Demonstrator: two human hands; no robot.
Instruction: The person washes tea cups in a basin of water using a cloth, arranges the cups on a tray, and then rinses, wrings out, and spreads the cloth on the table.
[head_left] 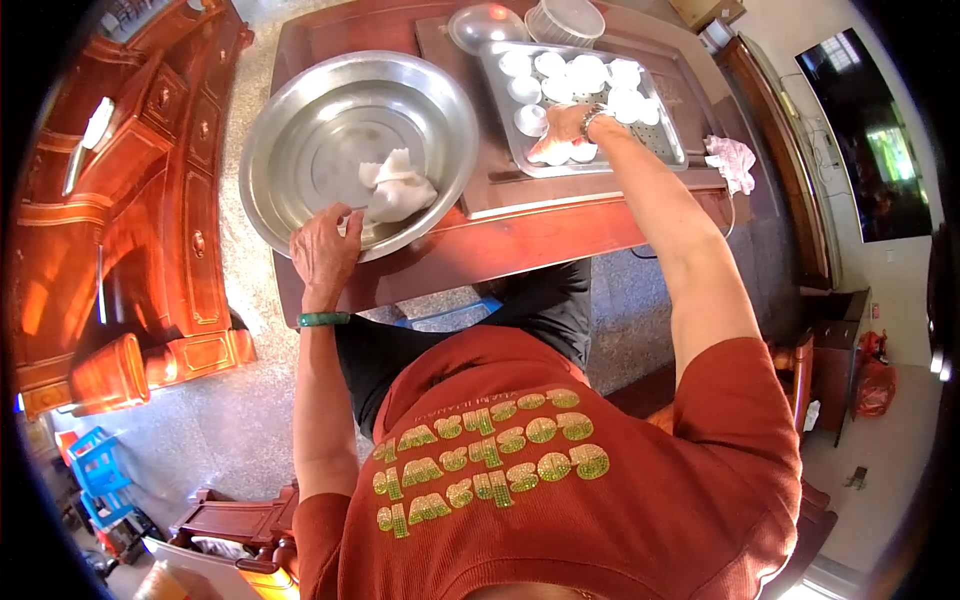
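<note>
A wide metal basin [262, 150] stands on the table, with a crumpled white cloth [400, 195] inside at its near right. My left hand [322, 245], a green bangle at its wrist, grips the basin's near rim between thumb and fingers. To the right lies a perforated metal tray [672, 150] of several round white pieces [588, 72], too overexposed to name. My right hand [565, 130] reaches down at the tray's near left, among these pieces. Glare washes out its fingers, so whether they hold a piece cannot be made out.
Behind the tray are a shiny round metal lid or bowl [485, 28] and a pale round tub [565, 22]. A pink cloth [732, 163] lies at the right of the wooden table [560, 240]. Wooden cabinets [190, 230] line the left; blue plastic stools [100, 470] stand at lower left.
</note>
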